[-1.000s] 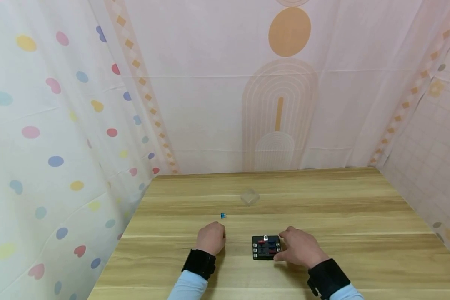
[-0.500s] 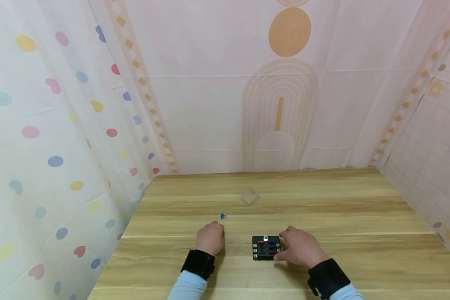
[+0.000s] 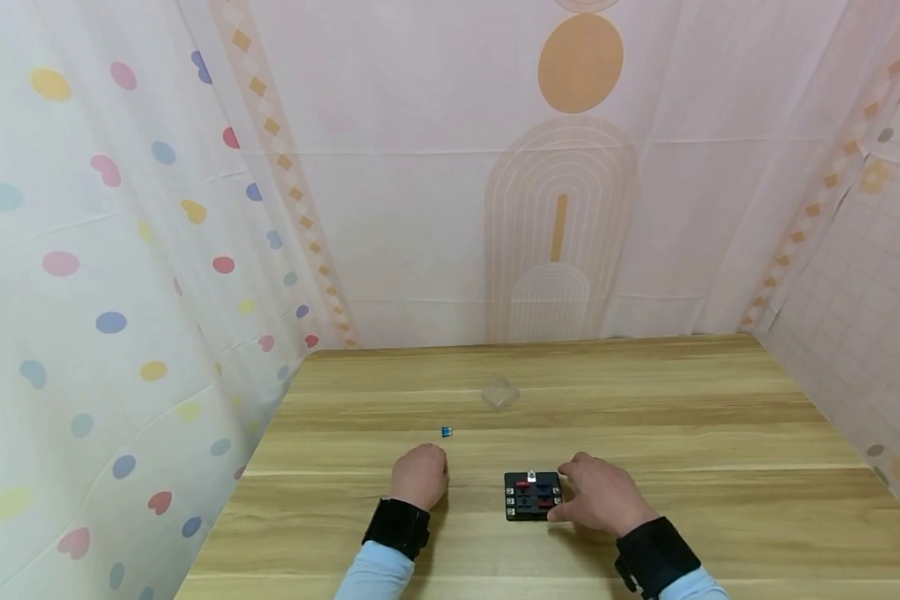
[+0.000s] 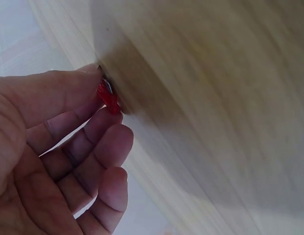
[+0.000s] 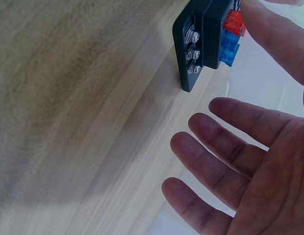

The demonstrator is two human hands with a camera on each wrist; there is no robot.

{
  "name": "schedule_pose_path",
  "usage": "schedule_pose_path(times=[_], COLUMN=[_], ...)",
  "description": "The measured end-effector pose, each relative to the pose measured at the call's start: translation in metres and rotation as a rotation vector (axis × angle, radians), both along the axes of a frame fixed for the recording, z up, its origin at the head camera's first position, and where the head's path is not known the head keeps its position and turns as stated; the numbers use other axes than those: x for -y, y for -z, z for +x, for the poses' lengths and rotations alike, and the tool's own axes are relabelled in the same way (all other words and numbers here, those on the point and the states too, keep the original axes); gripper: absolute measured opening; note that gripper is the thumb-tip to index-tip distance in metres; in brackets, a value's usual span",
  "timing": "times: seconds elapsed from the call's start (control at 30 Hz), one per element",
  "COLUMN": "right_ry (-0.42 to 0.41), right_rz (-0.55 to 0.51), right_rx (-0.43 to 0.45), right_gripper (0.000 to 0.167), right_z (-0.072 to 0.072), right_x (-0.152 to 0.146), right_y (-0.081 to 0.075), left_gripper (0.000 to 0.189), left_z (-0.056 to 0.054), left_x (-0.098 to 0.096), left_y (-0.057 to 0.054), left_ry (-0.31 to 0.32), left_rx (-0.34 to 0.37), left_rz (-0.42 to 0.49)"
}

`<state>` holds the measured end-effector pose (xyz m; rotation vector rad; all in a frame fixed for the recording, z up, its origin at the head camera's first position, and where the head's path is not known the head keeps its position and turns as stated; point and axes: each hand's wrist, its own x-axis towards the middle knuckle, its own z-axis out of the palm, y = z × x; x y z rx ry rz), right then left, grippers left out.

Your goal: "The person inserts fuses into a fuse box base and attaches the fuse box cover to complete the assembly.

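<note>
A black fuse block (image 3: 522,503) with red and blue blade fuses lies flat on the wooden table. Its side screws (image 5: 192,54) show in the right wrist view. At its right side is my right hand (image 3: 603,496), fingers extended and spread. The thumb lies over or against the block's near right corner; whether it presses there I cannot tell. To the left of the block, my left hand (image 3: 420,477) is low over the table. It pinches a red blade fuse (image 4: 109,99) between thumb and index finger, against or just above the wood.
A blue blade fuse (image 3: 447,432) lies on the table beyond my left hand. Farther back sits a clear plastic cover (image 3: 500,394). Patterned curtains (image 3: 420,208) hang behind the table and along both sides.
</note>
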<state>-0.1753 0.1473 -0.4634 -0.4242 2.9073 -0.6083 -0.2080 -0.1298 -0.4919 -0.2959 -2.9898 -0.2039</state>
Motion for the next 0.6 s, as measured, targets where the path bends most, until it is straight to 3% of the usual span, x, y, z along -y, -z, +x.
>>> schedule_pose_path(times=[0.6], right_ry=[-0.008], right_rz=[-0.002], right_rx=[0.008], right_gripper=[0.067], right_z=[-0.0005], right_x=[-0.0002], right_y=[-0.0007], left_gripper=[0.016], left_z=[0.0018], left_x=[0.0027], left_y=[-0.0014], left_ry=[-0.021], left_rx=[0.032], left_rz=[0.014])
